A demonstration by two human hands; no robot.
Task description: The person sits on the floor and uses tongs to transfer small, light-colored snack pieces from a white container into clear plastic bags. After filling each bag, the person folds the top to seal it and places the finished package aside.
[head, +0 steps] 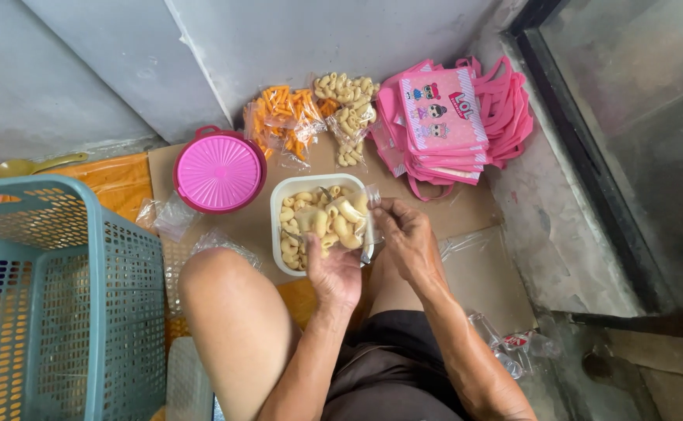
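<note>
Both hands, left (334,273) and right (406,238), grip a clear snack bag (340,222) over the white tub (299,187).

You worked in soft, even daylight; shadows stayed faint beneath your knee. The glass pane (638,148) at right showed dull reflections, edges bowed slightly, focus stayed sharp.

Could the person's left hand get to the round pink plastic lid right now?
Probably not at once: the left hand is holding the clear plastic bag of pale curled snacks. Nothing stands between it and the round pink plastic lid.
</note>
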